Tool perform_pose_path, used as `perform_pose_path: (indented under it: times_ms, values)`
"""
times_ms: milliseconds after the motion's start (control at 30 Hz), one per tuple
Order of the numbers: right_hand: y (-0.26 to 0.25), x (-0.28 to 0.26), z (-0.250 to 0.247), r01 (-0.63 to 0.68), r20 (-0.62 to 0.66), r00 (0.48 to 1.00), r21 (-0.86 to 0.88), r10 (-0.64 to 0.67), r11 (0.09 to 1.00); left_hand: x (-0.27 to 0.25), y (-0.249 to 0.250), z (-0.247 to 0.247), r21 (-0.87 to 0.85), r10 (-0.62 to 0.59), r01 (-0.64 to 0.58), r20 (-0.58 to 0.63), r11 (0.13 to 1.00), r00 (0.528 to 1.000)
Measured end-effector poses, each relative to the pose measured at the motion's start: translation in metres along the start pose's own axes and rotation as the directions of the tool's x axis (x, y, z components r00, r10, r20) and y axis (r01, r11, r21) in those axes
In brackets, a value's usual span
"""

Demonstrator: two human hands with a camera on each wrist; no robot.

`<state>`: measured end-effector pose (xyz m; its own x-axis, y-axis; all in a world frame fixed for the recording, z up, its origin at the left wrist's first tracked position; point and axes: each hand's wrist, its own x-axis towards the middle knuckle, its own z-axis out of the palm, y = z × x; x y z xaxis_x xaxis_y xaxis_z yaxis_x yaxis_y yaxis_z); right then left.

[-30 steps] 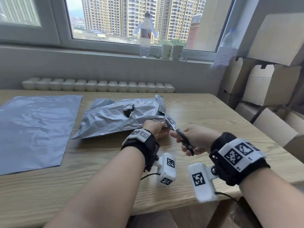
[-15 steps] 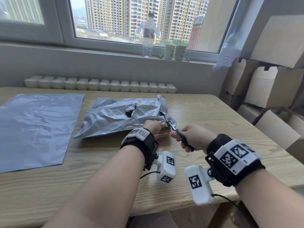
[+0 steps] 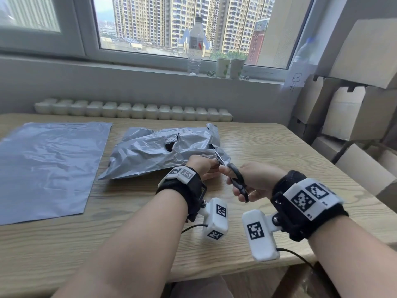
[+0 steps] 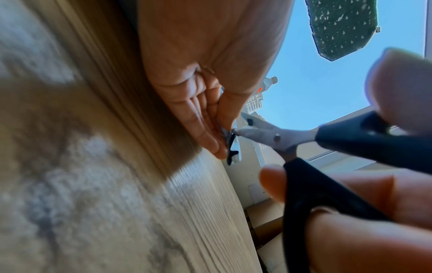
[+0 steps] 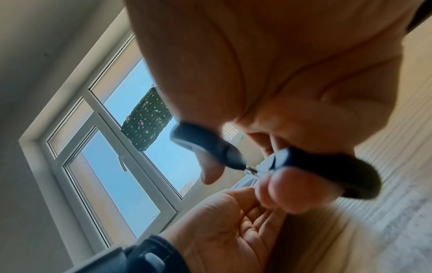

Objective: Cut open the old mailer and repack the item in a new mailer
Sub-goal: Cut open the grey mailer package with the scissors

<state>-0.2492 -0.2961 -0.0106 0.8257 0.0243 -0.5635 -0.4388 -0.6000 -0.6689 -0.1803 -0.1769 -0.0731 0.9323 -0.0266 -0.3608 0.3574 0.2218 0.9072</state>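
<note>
The old grey mailer (image 3: pixel 154 153) lies crumpled on the wooden table (image 3: pixel 268 147), with a dark tear near its middle. My left hand (image 3: pixel 202 165) pinches its near right edge (image 4: pixel 228 134) between thumb and fingers. My right hand (image 3: pixel 253 181) grips black-handled scissors (image 3: pixel 236 179). Their blades (image 3: pixel 219 158) stand parted at the mailer's edge, right beside my left fingertips (image 4: pixel 210 142). In the left wrist view the scissors (image 4: pixel 327 140) have their tips at the pinched plastic. The new flat grey mailer (image 3: pixel 47 166) lies to the left. The item inside is hidden.
Stacked cardboard boxes (image 3: pixel 354 108) stand at the right of the table. A water bottle (image 3: pixel 195 46) and two cups (image 3: pixel 229 67) sit on the windowsill. A white ridged strip (image 3: pixel 133 109) runs along the table's far edge.
Both hands have stayed at the mailer's right edge. The scissors' blades have reached a little farther along the plastic, and the camera has tilted slightly.
</note>
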Motion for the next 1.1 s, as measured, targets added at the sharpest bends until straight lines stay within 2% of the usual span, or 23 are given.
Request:
perform_pose_path:
  times_ms: [133,200,400,533,700,767,900,1100]
  values:
    - [0.002,0.001,0.002,0.072,-0.056,0.996,0.087,-0.067,0.994,-0.003,-0.001,-0.004,0.008,-0.037,0.036,0.052,0.999,0.998]
    - [0.004,0.003,0.002,0.123,-0.115,0.986,0.018,-0.12,0.992,-0.007,-0.002,-0.002,0.017,-0.045,0.044,0.084,0.999,0.995]
    - [0.005,0.01,0.0,0.125,-0.114,0.984,-0.105,-0.137,0.987,-0.006,-0.003,0.002,0.007,-0.022,0.022,0.043,1.0,0.999]
    - [0.007,0.02,0.005,0.136,-0.161,0.975,-0.127,-0.156,0.983,-0.007,-0.005,0.002,0.011,-0.019,0.018,0.035,1.0,0.999]
    - [0.01,0.027,0.004,0.165,-0.203,0.962,-0.11,-0.185,0.98,-0.01,-0.007,0.001,0.017,-0.033,0.031,0.086,0.999,0.996]
    - [0.011,0.027,0.003,0.139,-0.189,0.969,-0.112,-0.159,0.984,-0.008,-0.009,0.002,0.023,-0.039,0.037,0.099,0.999,0.994]
    - [0.005,0.025,0.002,0.046,-0.083,0.995,-0.042,-0.049,0.998,-0.008,-0.011,-0.002,0.057,-0.037,0.03,0.125,0.998,0.992]
    - [-0.006,0.028,0.01,0.056,-0.08,0.995,0.01,-0.055,0.998,-0.008,-0.011,-0.005,0.076,0.002,-0.012,0.122,0.997,0.993]
